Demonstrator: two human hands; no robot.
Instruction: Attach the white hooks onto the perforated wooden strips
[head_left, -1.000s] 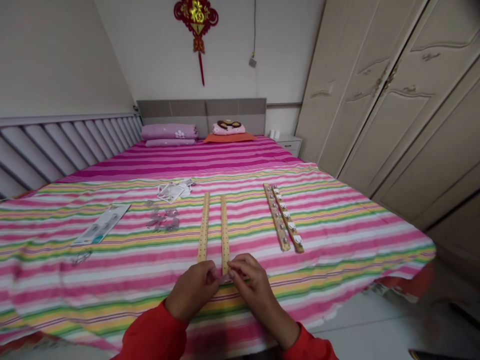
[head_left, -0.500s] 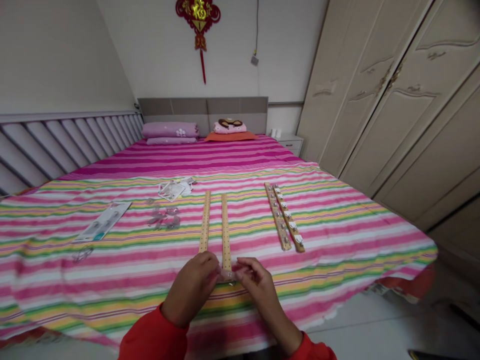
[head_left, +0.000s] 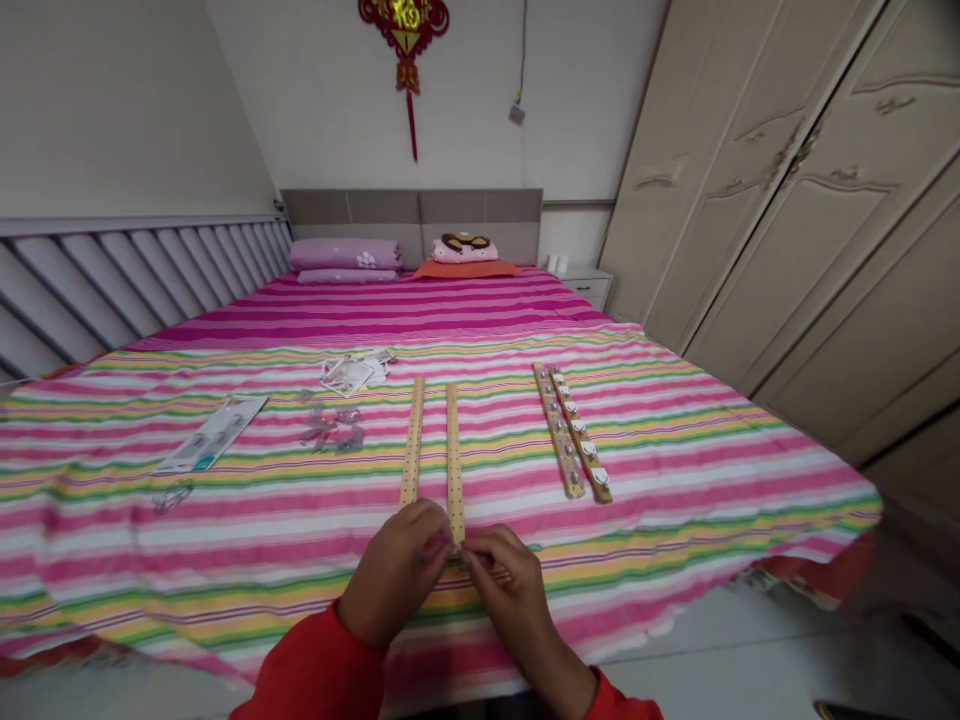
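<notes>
My left hand [head_left: 405, 565] is closed, thumb and fingers pinched at the near end of the right-hand pale wooden strip [head_left: 454, 450]. Facing it, my right hand [head_left: 506, 575] is pinched too, its fingertips almost meeting the left ones. Between the fingertips is a small clear piece [head_left: 455, 551], mostly covered by my fingers; its exact shape is hidden. A second wooden strip [head_left: 412, 440] with rows of small holes lies parallel on the left, its near end behind my left hand. Several clear pieces with metal parts [head_left: 330, 430] lie beyond my left hand.
Two wooden strips, one with metal hooks [head_left: 559, 430] and one with white-backed hooks [head_left: 580, 435], lie to the right. On the left are a hook package [head_left: 214, 433] and loose metal rings [head_left: 172, 495]. White cards [head_left: 358, 372] lie farther back on the striped cloth [head_left: 300, 560].
My hands have drawn closer together at the strip's near end, and the clear piece between them is now more hidden. The view has shifted slightly.
</notes>
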